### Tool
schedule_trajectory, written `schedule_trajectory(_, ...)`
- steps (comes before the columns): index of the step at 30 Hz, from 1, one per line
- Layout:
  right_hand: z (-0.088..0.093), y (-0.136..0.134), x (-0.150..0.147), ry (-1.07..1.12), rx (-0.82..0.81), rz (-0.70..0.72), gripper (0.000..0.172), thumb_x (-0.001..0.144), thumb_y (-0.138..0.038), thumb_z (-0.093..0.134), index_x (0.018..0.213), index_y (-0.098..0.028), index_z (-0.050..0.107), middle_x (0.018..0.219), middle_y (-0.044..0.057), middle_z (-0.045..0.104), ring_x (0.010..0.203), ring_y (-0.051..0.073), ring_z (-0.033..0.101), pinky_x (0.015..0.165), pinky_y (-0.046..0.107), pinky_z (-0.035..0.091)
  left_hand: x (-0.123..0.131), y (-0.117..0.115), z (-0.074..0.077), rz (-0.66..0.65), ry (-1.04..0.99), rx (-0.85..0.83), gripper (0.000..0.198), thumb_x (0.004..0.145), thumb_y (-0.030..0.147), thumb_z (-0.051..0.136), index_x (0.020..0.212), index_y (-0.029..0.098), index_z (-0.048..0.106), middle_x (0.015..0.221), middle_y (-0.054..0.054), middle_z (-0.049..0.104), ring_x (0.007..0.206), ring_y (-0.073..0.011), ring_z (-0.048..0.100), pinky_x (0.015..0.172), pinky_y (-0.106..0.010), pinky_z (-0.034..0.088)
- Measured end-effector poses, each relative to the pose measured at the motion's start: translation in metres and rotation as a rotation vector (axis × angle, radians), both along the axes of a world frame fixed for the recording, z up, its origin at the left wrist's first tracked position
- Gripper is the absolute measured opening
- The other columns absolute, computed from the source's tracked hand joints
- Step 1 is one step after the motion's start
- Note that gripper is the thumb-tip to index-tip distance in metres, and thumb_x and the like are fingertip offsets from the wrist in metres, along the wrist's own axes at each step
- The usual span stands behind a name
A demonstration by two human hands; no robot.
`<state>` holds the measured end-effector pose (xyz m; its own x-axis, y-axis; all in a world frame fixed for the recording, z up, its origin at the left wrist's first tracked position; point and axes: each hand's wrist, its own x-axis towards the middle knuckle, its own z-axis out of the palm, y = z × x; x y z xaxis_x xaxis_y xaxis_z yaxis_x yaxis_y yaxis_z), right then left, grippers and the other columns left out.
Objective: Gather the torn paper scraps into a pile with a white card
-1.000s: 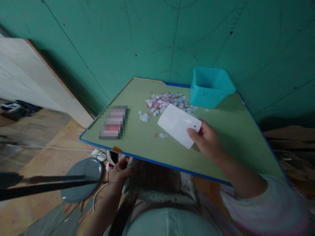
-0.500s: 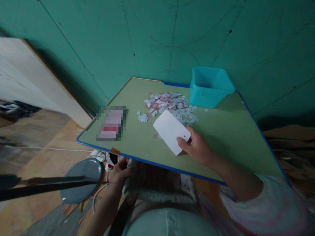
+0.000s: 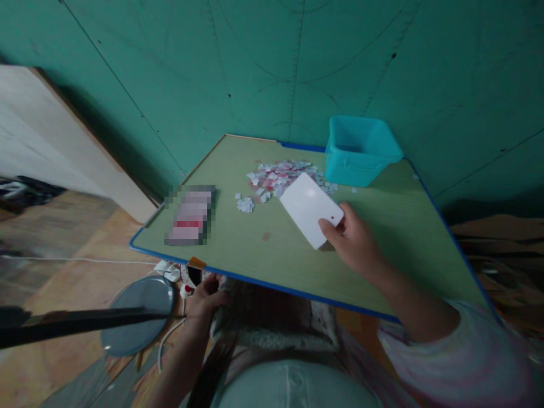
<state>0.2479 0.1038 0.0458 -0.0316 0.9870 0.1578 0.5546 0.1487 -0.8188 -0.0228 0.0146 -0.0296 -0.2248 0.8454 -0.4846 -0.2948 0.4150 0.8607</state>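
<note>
My right hand [image 3: 355,241] grips a white flat plastic card [image 3: 310,209] by its near corner, held over the green table [image 3: 395,226]. The card's far edge reaches a pile of several small white and pink paper bits [image 3: 278,177]. A smaller clump of white bits [image 3: 245,204] lies left of the pile. My left hand [image 3: 206,294] is below the table's front edge, fingers curled on the cloth in my lap [image 3: 272,317].
A teal plastic bin [image 3: 361,150] stands at the table's back right. A blurred flat object [image 3: 190,215] lies on the left of the table. Below on the floor are a grey round base [image 3: 138,314], white cables and a dark bar [image 3: 72,326].
My right hand has swept the card back up and right toward the pile; the few bits near the table's middle are gone from there. The left hand has stayed put.
</note>
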Motion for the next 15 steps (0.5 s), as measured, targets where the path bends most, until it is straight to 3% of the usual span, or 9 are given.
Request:
schedule_trajectory(4,-0.013,0.005,0.000,0.252,-0.102,0.147,0.022,0.077,-0.037,0.052,0.089,-0.021,0.042,0.080,0.002,0.061,0.069,0.015,0.058,0.056,0.025,0.044,-0.001,-0.002,-0.001,0.000,-0.014,0.013,0.022,0.039,0.007,0.057,0.057,0.020,0.053,0.052,0.007,0.054,0.049,-0.0110,0.048,0.046,-0.020,0.037)
schedule_trajectory(9,-0.022,0.007,0.000,0.230,-0.189,0.182,0.020,0.077,-0.035,0.053,0.088,-0.021,0.044,0.078,0.002,0.061,0.066,0.015,0.058,0.053,0.025,0.044,-0.005,-0.004,-0.004,-0.015,-0.012,0.019,0.021,0.040,0.007,0.059,0.056,0.019,0.054,0.051,0.006,0.055,0.049,-0.0112,0.048,0.047,-0.021,0.037)
schedule_trajectory(15,-0.016,-0.002,-0.004,0.251,-0.275,0.329,0.020,0.075,-0.033,0.056,0.087,-0.021,0.048,0.073,0.000,0.061,0.068,0.015,0.058,0.055,0.025,0.045,-0.007,-0.003,-0.003,-0.034,-0.018,0.029,0.019,0.041,0.008,0.059,0.055,0.019,0.052,0.050,0.007,0.055,0.049,-0.0100,0.047,0.046,-0.019,0.035)
